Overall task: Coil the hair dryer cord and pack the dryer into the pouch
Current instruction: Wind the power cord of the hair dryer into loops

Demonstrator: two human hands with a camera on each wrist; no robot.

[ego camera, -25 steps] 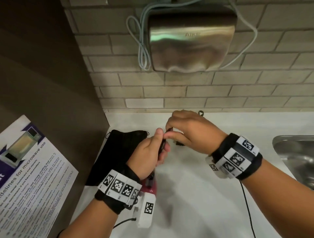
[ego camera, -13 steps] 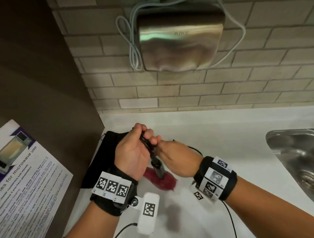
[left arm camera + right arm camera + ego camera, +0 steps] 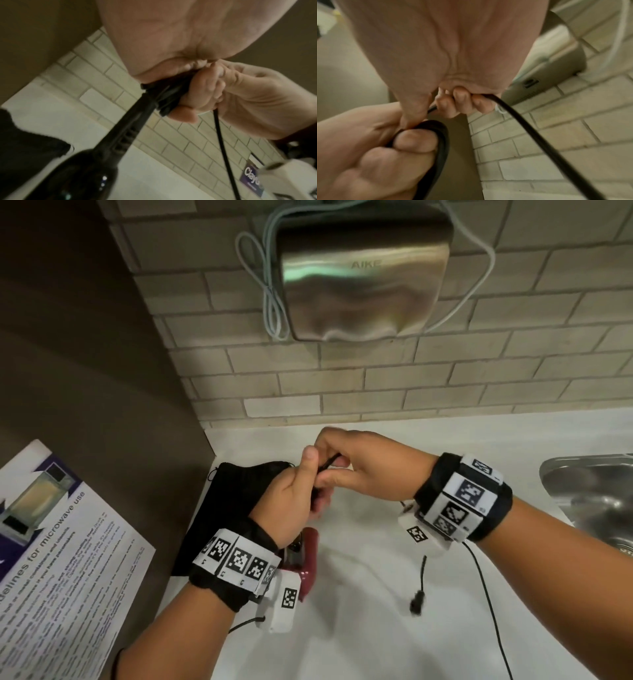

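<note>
A dark red hair dryer point(image 3: 308, 563) hangs under my left hand point(image 3: 298, 494), mostly hidden by the wrist. That hand grips a bundle of black cord loops point(image 3: 164, 97) at the top of the dryer's strain relief point(image 3: 123, 134). My right hand point(image 3: 356, 467) meets it from the right and pinches the black cord point(image 3: 530, 132) between its curled fingers. The loose cord end with the plug point(image 3: 417, 604) dangles below the right wrist. A black fabric pouch point(image 3: 233, 501) lies flat on the white counter point(image 3: 359, 628), left of and under my left hand.
A steel hand dryer point(image 3: 363, 278) with pale cables hangs on the brick wall above. A steel sink point(image 3: 596, 494) sits at the right edge. A brown panel point(image 3: 85, 371) with a printed microwave notice point(image 3: 58, 559) closes the left side.
The right hand rose from below the left hand's fingers to level with them, carrying the cord up and round. The dryer swung from beside the left wrist to under it.
</note>
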